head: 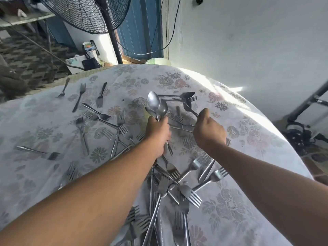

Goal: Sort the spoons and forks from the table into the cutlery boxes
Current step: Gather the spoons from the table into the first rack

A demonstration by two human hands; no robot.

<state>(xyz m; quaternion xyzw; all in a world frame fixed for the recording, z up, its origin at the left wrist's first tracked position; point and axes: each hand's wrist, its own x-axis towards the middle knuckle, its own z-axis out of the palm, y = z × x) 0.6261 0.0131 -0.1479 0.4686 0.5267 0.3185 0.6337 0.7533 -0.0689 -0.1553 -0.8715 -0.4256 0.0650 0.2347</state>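
I see the table [257,157] filling the middle and lower frame, with forks scattered on it. At frame centre my left hand [158,134] holds a bunch of spoons [157,104] upright above the cloth; my right hand [208,131] is just to its right, gripping the handle of another spoon [188,106] whose bowl points up-frame. Behind that, two more spoons [186,95] lie on the table. A heap of forks [177,189] sits at lower centre, between my forearms; single forks [80,96] lie upper left. A standing fan [85,13] is beyond the table, top left.
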